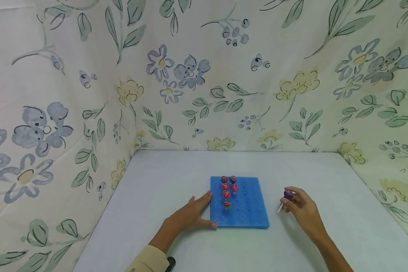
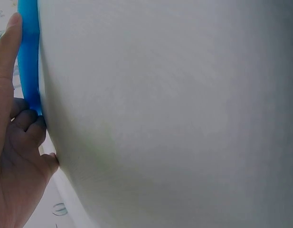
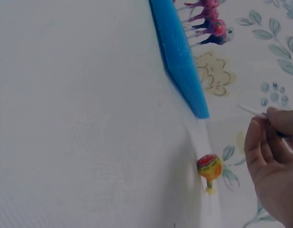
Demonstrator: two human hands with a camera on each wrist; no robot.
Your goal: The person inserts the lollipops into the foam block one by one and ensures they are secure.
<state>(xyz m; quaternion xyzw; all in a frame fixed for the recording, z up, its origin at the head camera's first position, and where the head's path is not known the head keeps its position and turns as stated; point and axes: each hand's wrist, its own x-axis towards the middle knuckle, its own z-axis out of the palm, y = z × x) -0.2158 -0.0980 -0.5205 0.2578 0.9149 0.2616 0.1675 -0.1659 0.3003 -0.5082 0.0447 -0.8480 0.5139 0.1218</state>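
Flowered cloth [image 1: 190, 75], pale with blue and yellow blossoms and green leaves, walls in a white table [image 1: 156, 177] on three sides; near the table's front middle lies a flat blue foam pad [image 1: 246, 211] dotted with small holes; six lollipops [image 1: 226, 193] with red and pink wrappers stand upright in it, stuck in the holes of its left half, two pairs at the back and two singles in front; the left hand [image 1: 193, 215] lies flat on the table against the pad's left edge, fingers straight and together along that edge, thumb reaching toward the pad's near left corner, holding nothing; the left wrist view shows the same fingers [image 2: 8, 71] pressed along the blue edge; to the right of the pad, apart from it, the right hand [image 1: 300, 207] is raised a little above the table and pinches a purple-wrapped lollipop [image 1: 288, 195] between thumb and fingertips, its white stick slanting down and to the left; in the right wrist view one more lollipop [image 3: 209, 167], wrapped in yellow and red, rests on the table near the right hand and beyond the pad's corner; a beige sleeve [image 1: 149, 260] covers the left forearm at the picture's lower edge.
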